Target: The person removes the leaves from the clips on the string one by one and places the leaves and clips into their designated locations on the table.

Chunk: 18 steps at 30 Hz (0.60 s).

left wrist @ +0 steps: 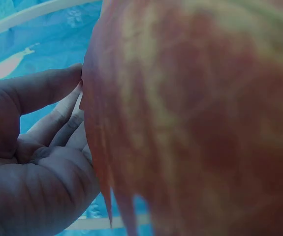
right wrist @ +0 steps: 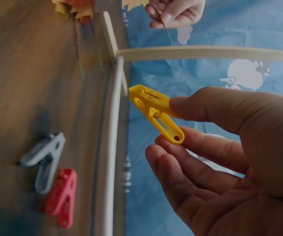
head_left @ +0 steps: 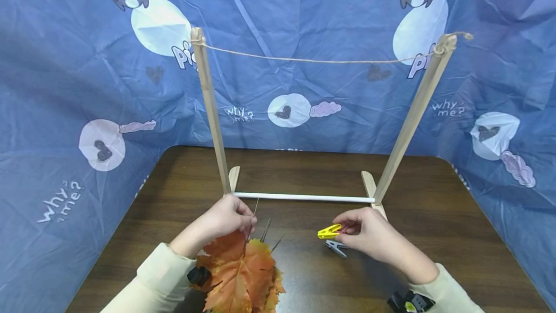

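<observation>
My left hand (head_left: pixel 234 216) pinches the stem of an orange maple leaf (head_left: pixel 240 274) between thumb and fingers. In the left wrist view the leaf (left wrist: pixel 195 118) hides most of the scene. More leaves with thin stems lie beneath it in the head view. A yellow clothespin (right wrist: pixel 156 113) is pinched between the thumb and fingers of my right hand (head_left: pixel 367 231), held over the table. Below that hand lie a grey clothespin (right wrist: pixel 45 160) and a red clothespin (right wrist: pixel 62 197), side by side on the tabletop.
A wooden frame stands beyond the hands, with a left post (head_left: pixel 210 110), a right post (head_left: pixel 414 120) and a white bar (head_left: pixel 299 197) low between them. Twine (head_left: pixel 312 61) is strung across the tops. A blue printed cloth (head_left: pixel 347 115) surrounds the brown table (head_left: pixel 304 168).
</observation>
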Motion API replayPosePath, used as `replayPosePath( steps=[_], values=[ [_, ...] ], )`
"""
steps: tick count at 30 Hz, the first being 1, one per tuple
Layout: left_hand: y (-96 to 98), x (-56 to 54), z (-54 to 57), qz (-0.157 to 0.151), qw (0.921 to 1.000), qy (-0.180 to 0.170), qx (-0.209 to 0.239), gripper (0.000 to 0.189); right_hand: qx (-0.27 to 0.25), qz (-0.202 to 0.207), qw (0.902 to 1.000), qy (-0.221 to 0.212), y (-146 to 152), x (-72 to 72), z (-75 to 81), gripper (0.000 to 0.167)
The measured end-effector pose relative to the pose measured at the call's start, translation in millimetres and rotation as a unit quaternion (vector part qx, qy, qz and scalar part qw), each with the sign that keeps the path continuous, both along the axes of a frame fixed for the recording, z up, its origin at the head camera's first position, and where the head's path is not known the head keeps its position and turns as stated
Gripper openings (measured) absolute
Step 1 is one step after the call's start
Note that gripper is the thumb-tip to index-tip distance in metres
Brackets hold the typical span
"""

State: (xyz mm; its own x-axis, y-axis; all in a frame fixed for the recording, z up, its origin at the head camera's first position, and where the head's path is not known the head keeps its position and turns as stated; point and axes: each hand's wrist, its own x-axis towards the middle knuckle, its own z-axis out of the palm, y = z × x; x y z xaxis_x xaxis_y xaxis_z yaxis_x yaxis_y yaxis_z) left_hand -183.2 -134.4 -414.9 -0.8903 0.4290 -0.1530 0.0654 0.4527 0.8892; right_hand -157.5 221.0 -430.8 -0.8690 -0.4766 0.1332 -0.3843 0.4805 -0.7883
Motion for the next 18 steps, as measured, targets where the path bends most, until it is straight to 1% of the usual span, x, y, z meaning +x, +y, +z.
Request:
replayPosePath(
  steps=[3, 7, 13, 16, 18],
  values=[
    [-2.7, -3.4, -10.6, 0.003, 0.9999, -0.011, -0.005, 0.020, 0.019, 0.000, 0.9998, 0.011, -1.9, 1.3, -6.8, 0.023],
    [-5.2, -4.8, -22.4, 0.002, 0.9997, -0.023, -0.005, 0.018, 0.044, -0.005, 0.9989, 0.012, -4.8, 4.5, -14.9, 0.024],
    [-5.7, -5.9, -33.3, -0.001, 0.9991, -0.043, -0.004, 0.018, 0.062, -0.003, 0.9981, 0.005, -7.6, 6.2, -26.5, 0.022],
    [-4.9, -6.8, -38.7, 0.004, 0.9986, -0.052, 0.000, 0.018, 0.076, -0.004, 0.9971, 0.003, -8.9, 8.1, -31.5, 0.022],
    [-4.3, -6.8, -42.3, 0.010, 0.9986, -0.052, -0.003, 0.018, 0.084, -0.004, 0.9965, 0.005, -9.8, 9.4, -34.1, 0.022]
  ],
)
